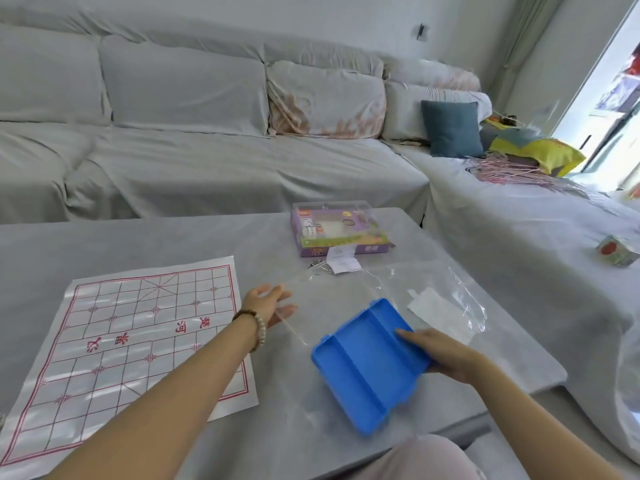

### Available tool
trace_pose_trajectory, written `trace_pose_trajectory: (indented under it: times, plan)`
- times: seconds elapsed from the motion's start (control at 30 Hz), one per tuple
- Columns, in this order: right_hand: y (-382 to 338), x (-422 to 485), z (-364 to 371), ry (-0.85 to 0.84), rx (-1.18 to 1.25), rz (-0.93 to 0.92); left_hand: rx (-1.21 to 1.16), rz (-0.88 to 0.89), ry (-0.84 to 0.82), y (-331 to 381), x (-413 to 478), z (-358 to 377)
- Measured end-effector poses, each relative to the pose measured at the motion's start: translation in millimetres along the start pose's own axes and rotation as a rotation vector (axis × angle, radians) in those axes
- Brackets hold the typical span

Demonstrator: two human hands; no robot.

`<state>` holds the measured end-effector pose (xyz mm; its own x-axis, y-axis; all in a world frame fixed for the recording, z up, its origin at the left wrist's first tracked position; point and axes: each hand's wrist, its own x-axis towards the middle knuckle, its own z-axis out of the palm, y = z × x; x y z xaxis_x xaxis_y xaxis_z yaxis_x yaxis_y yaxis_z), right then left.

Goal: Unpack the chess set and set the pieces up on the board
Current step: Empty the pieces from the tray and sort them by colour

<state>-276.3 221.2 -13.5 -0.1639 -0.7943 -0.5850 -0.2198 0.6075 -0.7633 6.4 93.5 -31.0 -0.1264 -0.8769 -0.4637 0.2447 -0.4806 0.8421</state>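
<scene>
Hands are busy with the case: the right hand (446,355) grips the near side of the blue tray (367,362), tilted above the table (173,237), while the left hand (266,303) has relaxed, nearly straight fingers at the edge of the clear lid (329,306), swung wide. The board (131,341) already lies flat on the table at the left, bare of pieces. The tray looks empty, and no pieces show anywhere. Unpacking seems underway; all the placing is left to do.
</scene>
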Motion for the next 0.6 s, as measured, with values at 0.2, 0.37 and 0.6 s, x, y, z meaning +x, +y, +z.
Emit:
trace_pose_trajectory:
  times: [0.2,0.37,0.6]
  plan:
    - [15.1,19.6,13.1,0.173,-0.270,-0.007,0.156,0.045,0.024,-27.8,16.0,25.3]
    - [30.6,39.2,22.0,0.378,-0.231,-0.111,0.393,0.044,-0.014,-44.7,-2.3,35.2]
    - [34.4,42.7,13.3,0.651,-0.648,-0.216,0.418,0.096,-0.146,-69.5,-0.6,38.3]
